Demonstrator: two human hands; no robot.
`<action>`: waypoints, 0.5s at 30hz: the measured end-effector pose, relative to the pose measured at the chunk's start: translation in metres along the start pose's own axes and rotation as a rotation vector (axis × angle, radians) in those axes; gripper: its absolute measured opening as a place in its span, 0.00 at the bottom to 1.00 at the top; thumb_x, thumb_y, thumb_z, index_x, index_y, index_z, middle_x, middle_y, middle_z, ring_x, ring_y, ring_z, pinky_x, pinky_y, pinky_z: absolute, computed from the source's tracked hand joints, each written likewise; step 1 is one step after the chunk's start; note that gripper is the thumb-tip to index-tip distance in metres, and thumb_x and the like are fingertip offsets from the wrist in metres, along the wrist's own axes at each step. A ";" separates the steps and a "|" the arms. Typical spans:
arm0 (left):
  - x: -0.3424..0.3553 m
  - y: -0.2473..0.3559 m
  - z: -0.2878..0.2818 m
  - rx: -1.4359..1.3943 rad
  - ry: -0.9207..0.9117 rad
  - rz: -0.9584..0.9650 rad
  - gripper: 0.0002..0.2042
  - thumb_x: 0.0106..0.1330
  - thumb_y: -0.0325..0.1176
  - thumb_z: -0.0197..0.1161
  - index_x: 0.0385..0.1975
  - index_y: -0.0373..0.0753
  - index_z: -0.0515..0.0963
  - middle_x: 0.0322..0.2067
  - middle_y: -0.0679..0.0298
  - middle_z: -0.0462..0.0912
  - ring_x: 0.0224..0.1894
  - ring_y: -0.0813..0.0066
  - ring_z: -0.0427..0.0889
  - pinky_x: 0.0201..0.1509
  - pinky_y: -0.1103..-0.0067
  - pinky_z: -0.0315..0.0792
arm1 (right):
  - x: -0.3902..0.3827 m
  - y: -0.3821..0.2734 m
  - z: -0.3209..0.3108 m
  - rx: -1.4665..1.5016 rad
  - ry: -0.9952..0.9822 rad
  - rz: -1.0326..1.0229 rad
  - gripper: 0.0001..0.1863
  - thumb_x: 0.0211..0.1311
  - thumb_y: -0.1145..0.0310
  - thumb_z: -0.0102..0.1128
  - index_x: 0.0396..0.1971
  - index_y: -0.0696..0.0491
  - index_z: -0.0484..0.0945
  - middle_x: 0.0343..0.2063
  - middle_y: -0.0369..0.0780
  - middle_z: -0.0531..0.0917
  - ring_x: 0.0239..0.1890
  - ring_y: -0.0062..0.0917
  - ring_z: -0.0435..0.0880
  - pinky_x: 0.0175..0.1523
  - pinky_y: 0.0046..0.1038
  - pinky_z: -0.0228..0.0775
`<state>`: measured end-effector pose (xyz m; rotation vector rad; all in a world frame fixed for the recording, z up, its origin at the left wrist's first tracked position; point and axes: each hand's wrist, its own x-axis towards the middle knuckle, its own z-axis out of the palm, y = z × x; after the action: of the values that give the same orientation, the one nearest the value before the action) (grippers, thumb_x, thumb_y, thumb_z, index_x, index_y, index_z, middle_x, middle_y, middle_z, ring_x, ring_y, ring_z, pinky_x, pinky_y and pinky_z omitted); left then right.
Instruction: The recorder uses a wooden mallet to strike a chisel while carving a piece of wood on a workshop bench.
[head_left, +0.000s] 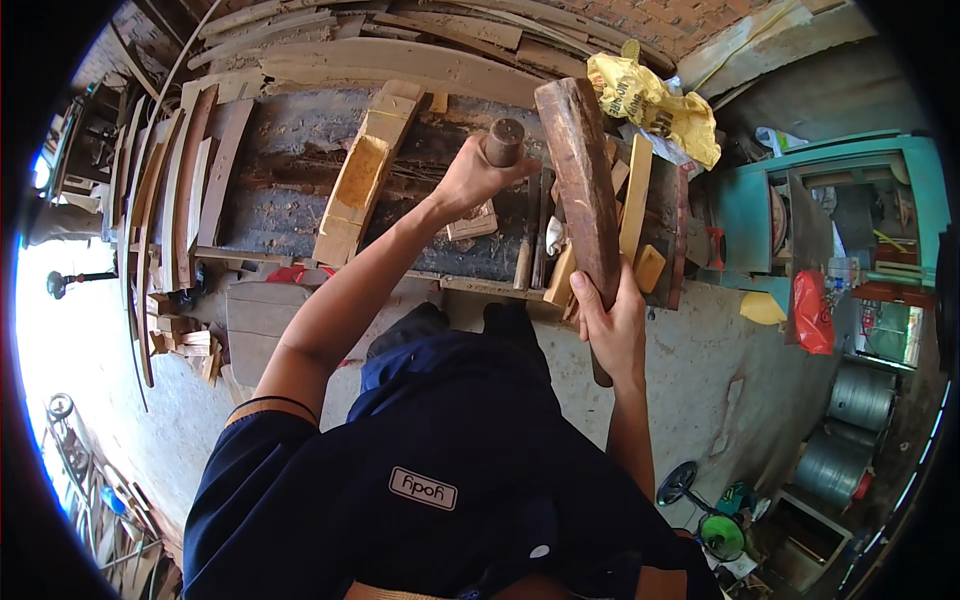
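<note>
My left hand [468,182] is closed around an upright chisel [505,142]. Only its round wooden handle shows; the blade end is hidden below my fist. Under this hand a small cut wooden block [473,224] lies on the dark, rough bench [280,180]. To the right, my right hand [612,315] grips a long, heavy wooden mallet [577,160], shaped like a club. Its thick end points away from me, raised over the bench, and its narrower end sticks out below my hand. Left of my left hand lies a pale timber with a hollowed recess [366,165].
Long boards [190,180] lean at the bench's left end, with more planks [400,60] piled behind. Sticks, small blocks [649,266] and slim tools crowd the bench's right side beneath the mallet. A yellow plastic bag [655,105] lies beyond; a teal cabinet [745,215] stands right.
</note>
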<state>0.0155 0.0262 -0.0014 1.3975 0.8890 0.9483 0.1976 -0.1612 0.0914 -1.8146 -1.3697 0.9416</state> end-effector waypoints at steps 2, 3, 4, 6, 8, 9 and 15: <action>-0.007 -0.009 -0.001 0.007 -0.022 -0.009 0.14 0.60 0.37 0.75 0.24 0.39 0.74 0.22 0.74 0.72 0.26 0.86 0.67 0.33 0.80 0.67 | -0.001 0.005 0.002 0.004 0.015 -0.013 0.24 0.70 0.54 0.61 0.50 0.60 0.71 0.31 0.49 0.84 0.32 0.36 0.86 0.38 0.33 0.74; -0.010 -0.014 -0.001 0.012 -0.043 -0.016 0.14 0.60 0.37 0.75 0.25 0.39 0.75 0.22 0.74 0.73 0.27 0.86 0.67 0.33 0.80 0.67 | -0.002 0.007 0.003 0.007 0.030 -0.028 0.24 0.70 0.54 0.61 0.51 0.60 0.71 0.31 0.49 0.84 0.31 0.35 0.86 0.38 0.33 0.74; -0.012 -0.009 0.000 0.013 -0.051 -0.020 0.14 0.60 0.37 0.75 0.25 0.39 0.75 0.22 0.74 0.73 0.27 0.86 0.67 0.33 0.80 0.67 | -0.002 0.006 0.003 0.009 0.035 -0.021 0.24 0.70 0.54 0.61 0.51 0.60 0.71 0.31 0.49 0.84 0.31 0.35 0.86 0.38 0.33 0.74; -0.017 0.006 0.003 0.035 -0.070 -0.065 0.14 0.60 0.37 0.75 0.26 0.38 0.75 0.23 0.74 0.75 0.28 0.86 0.69 0.34 0.79 0.68 | -0.002 0.004 0.002 0.015 0.004 0.013 0.24 0.69 0.54 0.62 0.51 0.61 0.71 0.32 0.49 0.85 0.32 0.35 0.86 0.39 0.33 0.75; -0.014 0.003 0.007 -0.002 -0.065 0.004 0.13 0.60 0.36 0.75 0.27 0.38 0.76 0.24 0.74 0.76 0.29 0.86 0.70 0.35 0.79 0.69 | -0.002 0.000 -0.001 0.013 -0.002 -0.013 0.24 0.69 0.54 0.62 0.51 0.61 0.72 0.32 0.48 0.85 0.32 0.34 0.86 0.39 0.32 0.75; -0.012 0.001 0.011 -0.039 -0.063 0.076 0.13 0.61 0.36 0.75 0.28 0.38 0.76 0.24 0.73 0.76 0.30 0.86 0.70 0.35 0.79 0.70 | -0.002 -0.004 -0.003 0.011 -0.004 -0.040 0.24 0.69 0.55 0.62 0.51 0.61 0.72 0.32 0.48 0.85 0.32 0.34 0.86 0.39 0.32 0.75; -0.018 -0.006 0.019 0.092 -0.112 0.102 0.14 0.60 0.37 0.75 0.31 0.37 0.76 0.26 0.69 0.79 0.30 0.83 0.71 0.37 0.77 0.72 | -0.001 -0.048 -0.009 0.215 0.110 -0.281 0.26 0.66 0.59 0.66 0.52 0.63 0.69 0.32 0.44 0.83 0.32 0.23 0.83 0.38 0.30 0.74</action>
<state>0.0264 0.0029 -0.0082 1.5713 0.7924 0.9052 0.1821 -0.1523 0.1366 -1.4480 -1.3556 0.7946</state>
